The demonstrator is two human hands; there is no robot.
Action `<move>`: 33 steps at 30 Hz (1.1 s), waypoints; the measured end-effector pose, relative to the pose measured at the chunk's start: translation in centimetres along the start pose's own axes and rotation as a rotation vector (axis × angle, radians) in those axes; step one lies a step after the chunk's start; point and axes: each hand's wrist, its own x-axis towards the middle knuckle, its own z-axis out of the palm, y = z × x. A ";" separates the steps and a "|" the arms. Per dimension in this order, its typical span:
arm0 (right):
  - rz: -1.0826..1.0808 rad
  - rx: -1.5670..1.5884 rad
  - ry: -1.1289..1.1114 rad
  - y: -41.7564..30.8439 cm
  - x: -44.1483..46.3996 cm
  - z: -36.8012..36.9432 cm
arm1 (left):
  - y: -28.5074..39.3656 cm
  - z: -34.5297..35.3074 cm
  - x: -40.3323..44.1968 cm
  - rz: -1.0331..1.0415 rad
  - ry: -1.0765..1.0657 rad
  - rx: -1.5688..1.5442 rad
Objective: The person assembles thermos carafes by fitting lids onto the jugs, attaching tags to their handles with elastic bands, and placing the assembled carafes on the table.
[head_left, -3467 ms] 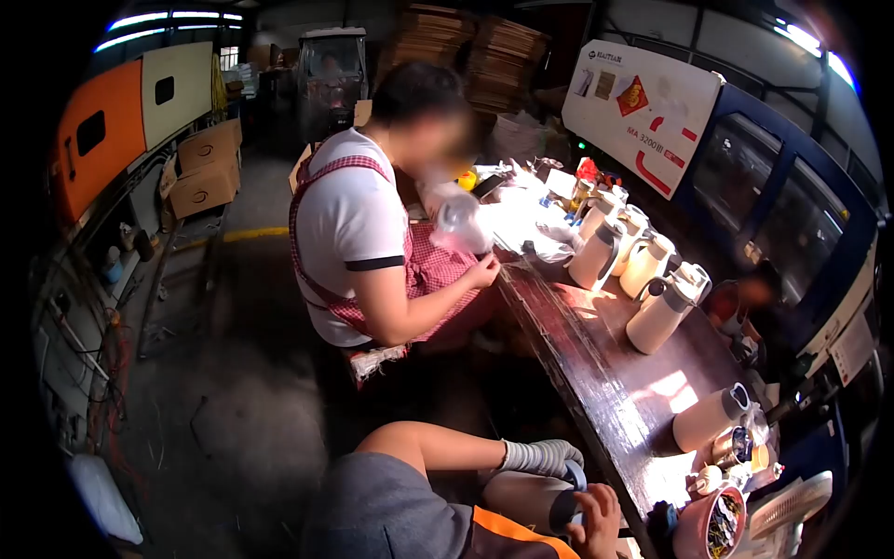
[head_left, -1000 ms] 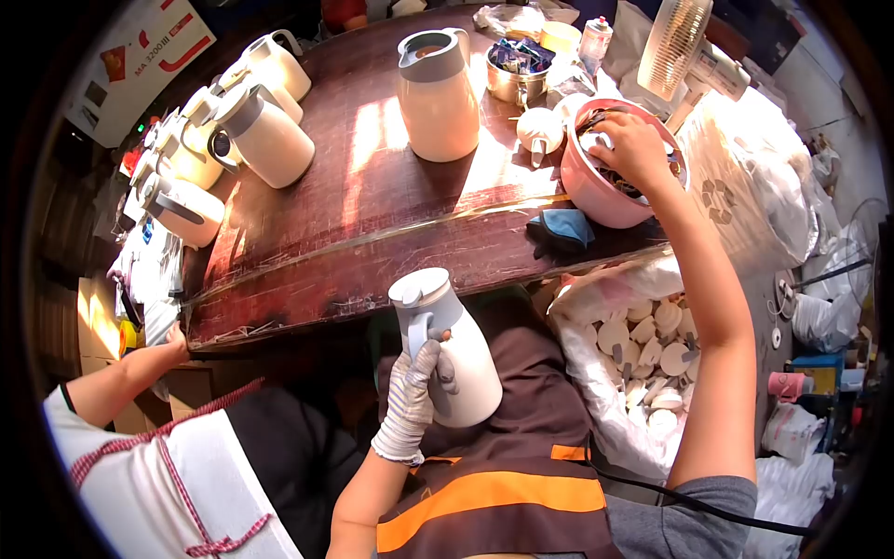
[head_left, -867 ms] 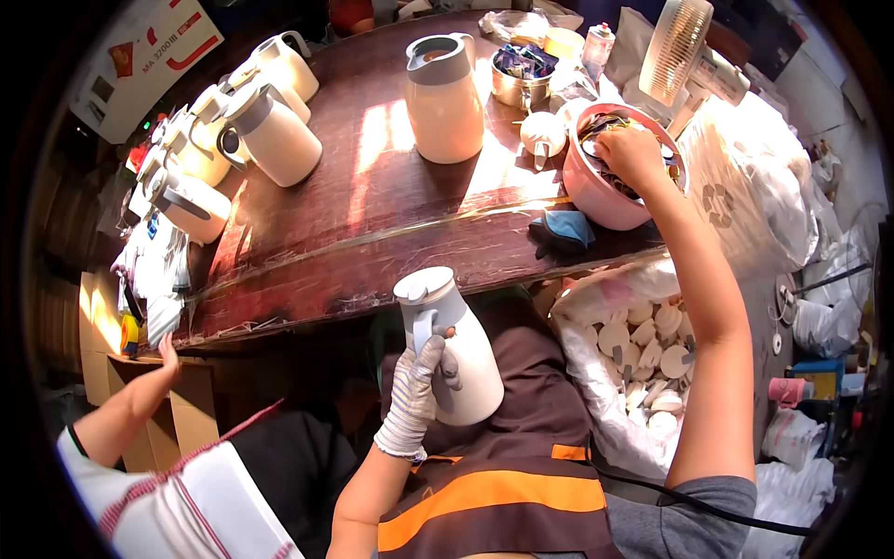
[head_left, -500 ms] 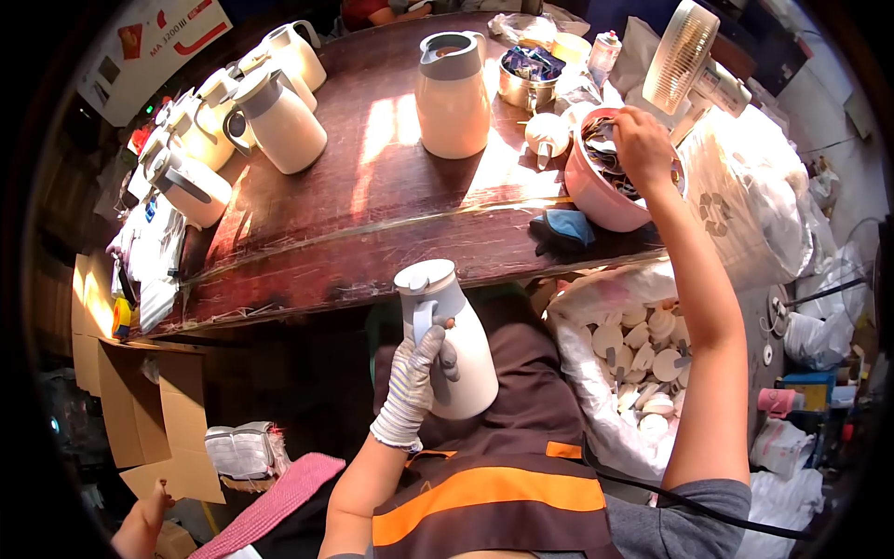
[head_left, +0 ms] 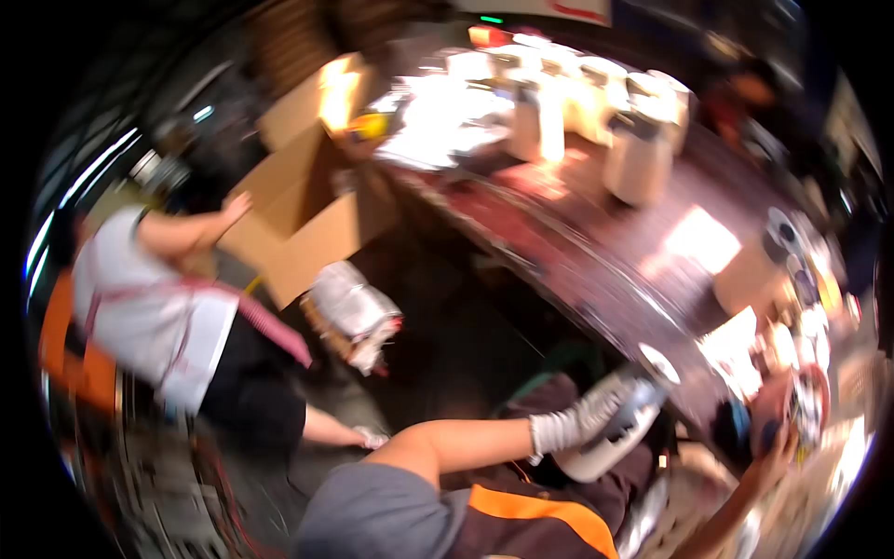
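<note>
My left hand point(head_left: 585, 419), in a pale knitted glove, is closed on a white and grey vacuum jug point(head_left: 596, 456). The jug stands tilted over my lap, its pale lid toward the table. At the right, my bare right hand point(head_left: 775, 458) is at the near rim of a pink bucket point(head_left: 765, 408). Motion smears its fingers, so I cannot tell whether they hold anything. Small pieces in the bucket are too blurred to name. A dark and blue item point(head_left: 733, 427) lies beside the bucket.
Several more jugs point(head_left: 641, 154) stand on the dark red table point(head_left: 596, 270), one apart at the right point(head_left: 754, 265). Left of the table are an open cardboard box point(head_left: 312, 238) and a wrapped bundle point(head_left: 349, 307). Another person point(head_left: 158, 298) is at the far left.
My view has swung left and tilted, blurring everything and bringing the other person into sight. My left hand keeps the jug. My right hand has shifted to the bucket's near rim.
</note>
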 end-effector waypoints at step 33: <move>0.288 0.047 -0.593 0.9 -17.2 13.5 | 1.2 -1.1 -1.7 0.432 0.293 0.318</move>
